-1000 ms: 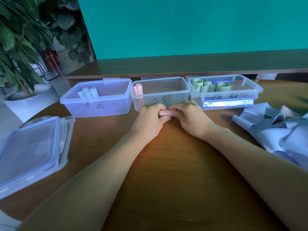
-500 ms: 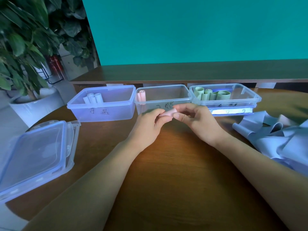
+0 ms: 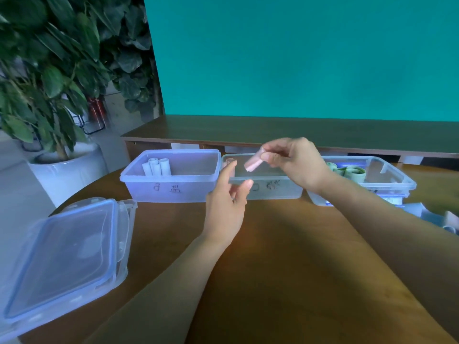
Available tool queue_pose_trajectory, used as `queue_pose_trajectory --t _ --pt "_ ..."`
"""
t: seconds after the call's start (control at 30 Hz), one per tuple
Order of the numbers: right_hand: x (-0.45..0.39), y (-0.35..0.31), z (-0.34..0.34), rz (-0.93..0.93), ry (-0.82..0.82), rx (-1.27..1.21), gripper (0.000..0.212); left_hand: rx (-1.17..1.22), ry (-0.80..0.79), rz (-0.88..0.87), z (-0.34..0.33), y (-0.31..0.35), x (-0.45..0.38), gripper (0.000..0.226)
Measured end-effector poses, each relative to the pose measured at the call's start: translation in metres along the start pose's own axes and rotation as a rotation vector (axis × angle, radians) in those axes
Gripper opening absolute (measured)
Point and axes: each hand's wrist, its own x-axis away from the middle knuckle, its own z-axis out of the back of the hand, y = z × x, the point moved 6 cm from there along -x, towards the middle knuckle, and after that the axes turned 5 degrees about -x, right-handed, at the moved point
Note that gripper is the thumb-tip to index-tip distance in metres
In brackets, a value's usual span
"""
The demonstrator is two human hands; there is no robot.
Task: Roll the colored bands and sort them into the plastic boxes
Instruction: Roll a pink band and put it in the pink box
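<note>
My right hand (image 3: 295, 165) pinches a rolled pink band (image 3: 253, 163) and holds it tilted above the middle plastic box (image 3: 275, 188). My left hand (image 3: 227, 204) hovers at that box's left front corner with relaxed fingers, holding nothing. Another pink roll (image 3: 229, 162) stands in the middle box's back left corner, partly hidden by my fingers. In the left box (image 3: 171, 187) stand white-blue rolls (image 3: 156, 166). Green rolls (image 3: 350, 173) lie in the right box (image 3: 395, 181).
A stack of clear lids (image 3: 62, 256) lies at the table's left front. Loose blue-grey bands (image 3: 442, 217) lie at the right edge. A potted plant (image 3: 49, 78) in a white pot stands left of the table. A dark shelf runs behind the boxes.
Both hands left the table. The right hand lifted the pink roll up over the middle box, and the left hand let go of it and opened.
</note>
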Motion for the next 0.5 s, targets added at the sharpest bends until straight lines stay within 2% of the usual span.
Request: queue_pose_trajectory --t 0.1,0.17,0.33,0.5 --pt "-0.031 0.020 -0.004 -0.081 0.004 0.158 0.013 -0.044 0.022 0.027 -0.001 -0.009 -0.005 0.054" --pt "-0.044 0.034 -0.012 -0.156 -0.009 0.216 0.016 -0.073 0.038 0.042 -0.001 -0.011 -0.007 0.054" --pt "-0.063 0.059 -0.031 -0.319 -0.035 0.217 0.017 -0.115 0.043 0.082 0.001 -0.013 -0.011 0.046" --pt "-0.079 0.059 -0.042 -0.348 -0.069 0.217 0.011 -0.129 0.033 0.078 0.002 -0.012 -0.012 0.040"
